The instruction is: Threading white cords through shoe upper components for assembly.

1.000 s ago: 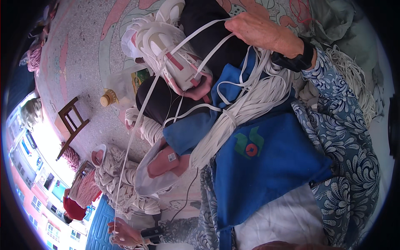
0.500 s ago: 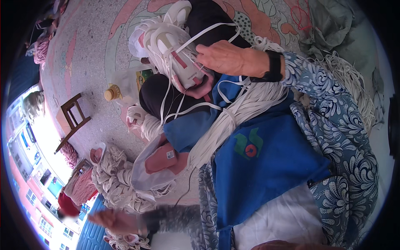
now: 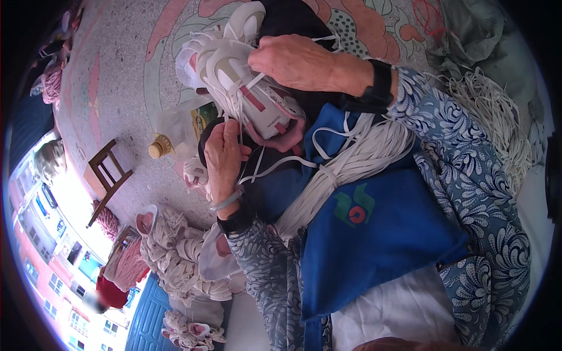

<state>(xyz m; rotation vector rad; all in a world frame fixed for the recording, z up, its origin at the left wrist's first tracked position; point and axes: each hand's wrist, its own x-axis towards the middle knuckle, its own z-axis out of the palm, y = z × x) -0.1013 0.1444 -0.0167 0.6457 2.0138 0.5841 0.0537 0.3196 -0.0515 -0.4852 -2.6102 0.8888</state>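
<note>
A white and pink sneaker upper (image 3: 253,105) rests between my dark-clothed knees, its toe toward me. My right hand (image 3: 298,61) is over its right side, fingers closed on a white shoelace (image 3: 257,81). At the upper's left edge my left hand (image 3: 225,158) has its fingers pinched at a lace end that runs down from the eyelets. The fingertips hide the exact grip. A thick bundle of white laces (image 3: 351,158) is tied across my blue apron (image 3: 386,228), just below the upper.
To the left lie a heap of sneaker uppers (image 3: 178,248), a clear bottle with a yellow cap (image 3: 159,147) and a small wooden stool (image 3: 108,169). More white laces (image 3: 492,117) pile up at the right beside a grey-green cloth (image 3: 468,35).
My left hand has swung from far lower left up to the upper's left edge. My right hand has shifted slightly up and left, still at the lace.
</note>
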